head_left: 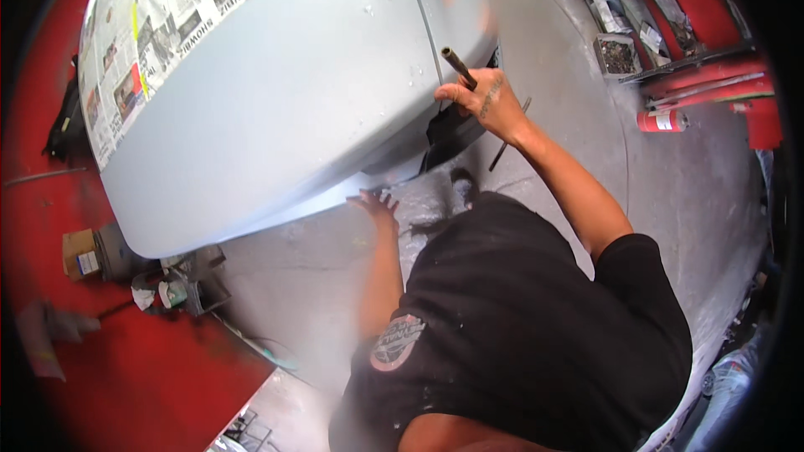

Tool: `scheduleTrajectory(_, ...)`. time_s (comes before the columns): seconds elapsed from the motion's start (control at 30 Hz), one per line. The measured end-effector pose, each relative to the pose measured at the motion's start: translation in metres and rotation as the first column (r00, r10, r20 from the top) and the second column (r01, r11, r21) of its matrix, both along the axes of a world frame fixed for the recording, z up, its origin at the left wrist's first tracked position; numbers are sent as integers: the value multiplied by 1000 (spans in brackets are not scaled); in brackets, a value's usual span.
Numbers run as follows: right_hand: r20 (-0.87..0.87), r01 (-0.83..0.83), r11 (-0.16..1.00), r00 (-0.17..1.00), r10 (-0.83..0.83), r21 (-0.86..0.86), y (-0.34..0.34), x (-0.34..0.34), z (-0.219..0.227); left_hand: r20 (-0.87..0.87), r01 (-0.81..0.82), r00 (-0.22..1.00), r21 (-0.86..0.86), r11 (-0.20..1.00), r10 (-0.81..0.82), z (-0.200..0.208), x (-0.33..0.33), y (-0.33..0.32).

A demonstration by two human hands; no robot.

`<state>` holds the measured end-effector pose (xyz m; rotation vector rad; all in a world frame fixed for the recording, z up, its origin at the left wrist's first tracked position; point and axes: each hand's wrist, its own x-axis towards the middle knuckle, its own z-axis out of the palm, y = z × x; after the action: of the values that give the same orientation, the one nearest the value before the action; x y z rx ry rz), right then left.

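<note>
A large pale grey car body panel [276, 109] fills the upper left, with droplets on its surface. My right hand [496, 105] is wrapped round a dark metal rod [458, 67] beside the panel's right end, its tube-like tip pointing up and left. A thin dark bar [500, 155] shows beneath the hand; whether it joins the rod I cannot tell. Close to the panel's lower edge is my left hand [377, 208], fingers apart, with nothing visible in it. Whether its fingertips touch the edge is unclear. Under the right wrist lies a dark opening [448, 134].
Newspaper [159, 25] with yellow tape covers the panel's far left. At right are a red tool storage unit [703, 0], a tray of small parts [620, 54] and a red cylinder [662, 121]. A cardboard box [79, 253] and red surface [142, 377] are at left.
</note>
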<state>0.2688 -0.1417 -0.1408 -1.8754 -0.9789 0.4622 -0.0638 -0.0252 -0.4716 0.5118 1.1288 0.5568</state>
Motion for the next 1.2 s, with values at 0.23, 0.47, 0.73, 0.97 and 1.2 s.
scheduleTrajectory(0.23,77,45,998,996,-47,32,-6,0,-8,-254,61,967,128,990,-27,39,13,-6)
scheduleTrajectory(0.47,49,39,999,998,-38,-17,-7,1,-17,-12,118,993,3,993,-118,27,-15,5)
scheduleTrajectory(0.73,174,20,993,984,-40,117,-5,0,-8,-180,177,970,54,983,-165,48,-41,3)
scheduleTrajectory(0.97,137,43,998,990,-36,-49,-2,-4,0,-287,-125,933,307,943,217,40,-105,11)
scheduleTrajectory(1.2,141,102,994,985,-97,-30,-8,-7,8,-419,142,503,903,406,756,181,-165,94)
